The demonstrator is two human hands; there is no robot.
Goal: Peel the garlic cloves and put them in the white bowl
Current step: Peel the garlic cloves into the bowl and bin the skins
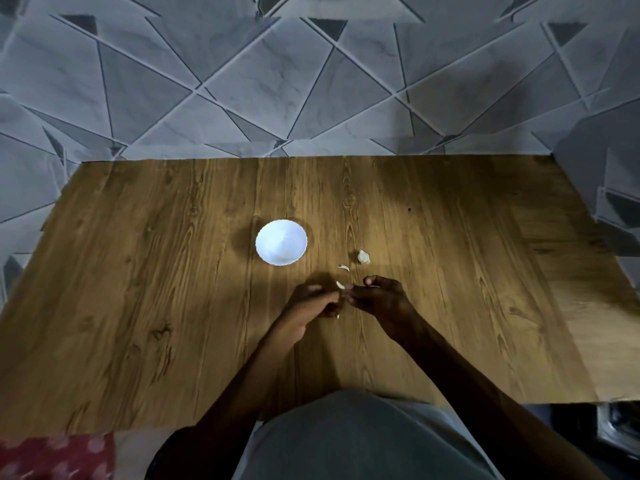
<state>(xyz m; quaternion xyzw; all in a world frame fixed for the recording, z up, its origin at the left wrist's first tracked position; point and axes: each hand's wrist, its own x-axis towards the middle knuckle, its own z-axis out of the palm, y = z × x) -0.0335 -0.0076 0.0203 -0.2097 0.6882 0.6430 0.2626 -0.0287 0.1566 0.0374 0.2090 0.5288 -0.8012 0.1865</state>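
We observe both hands meeting over the wooden table [173, 271], fingertips together around a small pale garlic clove [340, 285]. The left hand [313, 306] is curled, its fingers pinched onto the clove from the left side. The right hand [379, 299] presses against the same clove from the right, thumb raised above the pinch; we cannot tell for certain whether its fingers are clamped on the clove or on a bit of skin, as the contact point is small and shadowed.

Just beyond the grip, on the table, lies a curved scrap of peel [344, 268]. A second tiny pale sliver [338, 316] shows just below the left hand's fingers; whether it is touching the hand or lying on the table we cannot tell.

Beyond and slightly right of the grip sits a remaining garlic piece [363, 257], apart from both hands. Beyond and to the left of the grip stands the white bowl [281, 242], upright, near the hands but not touched. Its contents cannot be determined; the interior reads as plain white.
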